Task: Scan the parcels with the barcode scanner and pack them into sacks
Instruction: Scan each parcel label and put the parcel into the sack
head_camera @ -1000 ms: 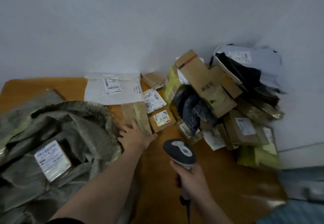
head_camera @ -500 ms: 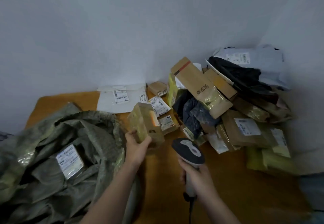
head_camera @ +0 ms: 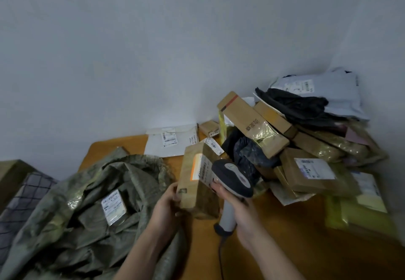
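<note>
We see a person's two bare hands at an orange table [head_camera: 285,247]. The left hand [head_camera: 168,201] grips a long cardboard box [head_camera: 195,192] by its lower left corner, fingers curled round the edge. The box is lifted clear of the table and stands nearly upright, its long axis running up and tilting slightly away. Its white shipping label [head_camera: 205,171], with an orange band down its left side, faces up and to the right.

The right hand [head_camera: 241,211] is wrapped round the pale handle of a barcode scanner [head_camera: 232,180]. The scanner's dark head sits just right of the label and overlaps its edge, very close to the box. Whether it reads the code, we cannot tell.

An open green woven sack [head_camera: 92,231] lies crumpled just left of the left hand, with one labelled parcel [head_camera: 114,206] already inside. A pile of parcels [head_camera: 306,148], boxes and mailer bags, waits well off to the right against the wall.

We judge that the box goes left into the sack next, and the left hand, which holds it, is the nearer hand.
</note>
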Tool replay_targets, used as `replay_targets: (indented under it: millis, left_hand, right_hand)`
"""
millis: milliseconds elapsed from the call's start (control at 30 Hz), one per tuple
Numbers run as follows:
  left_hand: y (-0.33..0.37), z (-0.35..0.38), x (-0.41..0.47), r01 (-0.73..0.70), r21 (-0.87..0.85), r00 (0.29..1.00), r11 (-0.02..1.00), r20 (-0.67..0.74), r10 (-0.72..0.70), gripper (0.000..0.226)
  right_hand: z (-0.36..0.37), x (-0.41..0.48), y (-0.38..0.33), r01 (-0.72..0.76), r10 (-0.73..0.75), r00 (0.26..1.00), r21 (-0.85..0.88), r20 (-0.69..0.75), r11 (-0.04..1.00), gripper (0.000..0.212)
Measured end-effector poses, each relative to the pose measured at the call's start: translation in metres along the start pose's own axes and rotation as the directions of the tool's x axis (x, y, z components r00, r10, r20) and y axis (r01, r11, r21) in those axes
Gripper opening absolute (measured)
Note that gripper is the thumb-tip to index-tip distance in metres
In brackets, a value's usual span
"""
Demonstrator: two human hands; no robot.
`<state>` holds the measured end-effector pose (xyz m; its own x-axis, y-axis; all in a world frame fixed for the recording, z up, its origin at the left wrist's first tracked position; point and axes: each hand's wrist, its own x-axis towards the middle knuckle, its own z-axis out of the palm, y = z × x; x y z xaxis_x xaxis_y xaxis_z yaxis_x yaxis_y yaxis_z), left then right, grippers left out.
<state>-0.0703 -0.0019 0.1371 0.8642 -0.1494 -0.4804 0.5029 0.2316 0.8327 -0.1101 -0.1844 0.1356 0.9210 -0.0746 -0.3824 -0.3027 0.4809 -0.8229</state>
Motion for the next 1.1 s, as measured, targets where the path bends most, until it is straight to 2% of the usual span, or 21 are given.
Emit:
replay_targets:
  millis: [67, 133, 200, 267, 367, 467, 633, 700, 833, 1100]
  left_hand:
    - [0.006, 0.006, -0.005, -0.001, 0.183, 1.0, 0.983, -0.018, 0.004, 0.043]
    - [0.008, 0.011, -0.006, 0.003, 0.355, 0.998, 0.935, -0.064, 0.021, 0.055]
    - [0.009, 0.012, -0.006, 0.003, 0.394, 0.992, 0.919, -0.119, 0.047, 0.068]
    - [0.013, 0.01, -0.005, -0.016, 0.386, 0.985, 0.922, -0.154, 0.082, 0.063]
    - [0.027, 0.003, -0.002, -0.11, 0.423, 0.95, 0.899, -0.222, 0.221, 0.04]
    - [0.045, -0.003, 0.002, -0.206, 0.492, 0.919, 0.846, -0.2, 0.34, 0.036]
    - [0.054, -0.006, 0.006, -0.296, 0.45, 0.888, 0.843, -0.197, 0.416, 0.037]
    - [0.053, -0.008, 0.009, -0.299, 0.43, 0.889, 0.852, -0.198, 0.412, 0.038]
    - [0.05, -0.015, 0.01, -0.297, 0.412, 0.895, 0.861, -0.195, 0.402, 0.039]
    - [0.047, -0.027, 0.013, -0.305, 0.393, 0.891, 0.868, -0.205, 0.406, 0.038]
  right_hand:
    - [-0.002, -0.006, -0.001, -0.025, 0.025, 0.998, 0.003, 0.051, 1.0, 0.085]
    - [-0.002, -0.009, 0.001, -0.046, 0.047, 0.998, -0.014, 0.035, 0.999, 0.08]
    - [-0.004, -0.011, 0.004, -0.049, 0.05, 0.998, -0.015, 0.031, 0.999, 0.074]
    - [-0.005, -0.012, 0.002, -0.046, 0.051, 0.995, -0.056, 0.082, 0.997, 0.057]
    - [-0.01, -0.012, -0.003, 0.004, 0.014, 0.995, -0.187, 0.095, 0.982, 0.012]
    - [-0.01, -0.01, -0.004, 0.082, -0.061, 0.995, -0.312, 0.075, 0.947, 0.037]
    - [-0.001, -0.015, -0.003, 0.115, -0.093, 0.992, -0.33, 0.082, 0.937, 0.033]
    - [0.003, -0.017, -0.002, 0.123, -0.096, 0.991, -0.352, 0.092, 0.928, 0.024]
    - [0.007, -0.018, 0.001, 0.145, -0.116, 0.989, -0.417, 0.094, 0.897, 0.042]
    - [0.01, -0.019, 0.002, 0.137, -0.112, 0.99, -0.43, 0.084, 0.893, 0.032]
